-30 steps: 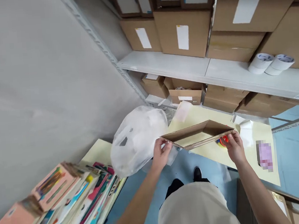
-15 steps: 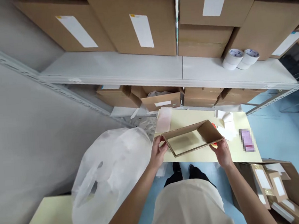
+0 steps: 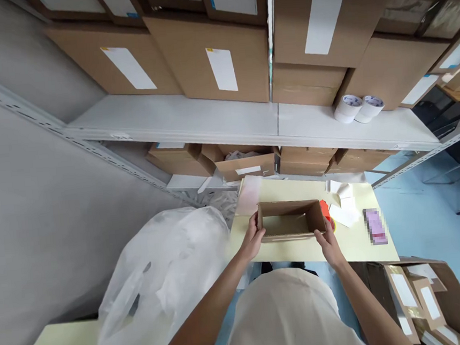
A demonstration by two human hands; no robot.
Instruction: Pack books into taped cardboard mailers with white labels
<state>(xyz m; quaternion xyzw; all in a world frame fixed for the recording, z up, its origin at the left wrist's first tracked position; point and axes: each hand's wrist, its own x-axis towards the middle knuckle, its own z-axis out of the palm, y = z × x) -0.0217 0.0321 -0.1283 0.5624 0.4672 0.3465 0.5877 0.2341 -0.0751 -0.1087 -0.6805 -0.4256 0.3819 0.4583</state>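
I hold a brown cardboard box (image 3: 285, 210), squared open into a rectangle, over the pale yellow table (image 3: 353, 245). My left hand (image 3: 253, 239) grips its left wall with the fingers closed on the edge. My right hand (image 3: 328, 242) grips its near right corner the same way. Through the box I see the table top. A red tape dispenser (image 3: 325, 210) shows just behind the box's right side.
White paper slips (image 3: 344, 211) and a blurred purple item (image 3: 373, 225) lie on the table's right part. A large white plastic bag (image 3: 162, 275) bulges at my left. Grey shelves (image 3: 209, 120) carry labelled cartons and two tape rolls (image 3: 356, 109). An open carton (image 3: 430, 297) sits low right.
The flattened, skewed box has been pushed into a square open shape and lowered toward the table. My view swung right, away from the books and bag, and both hands stayed on the box.
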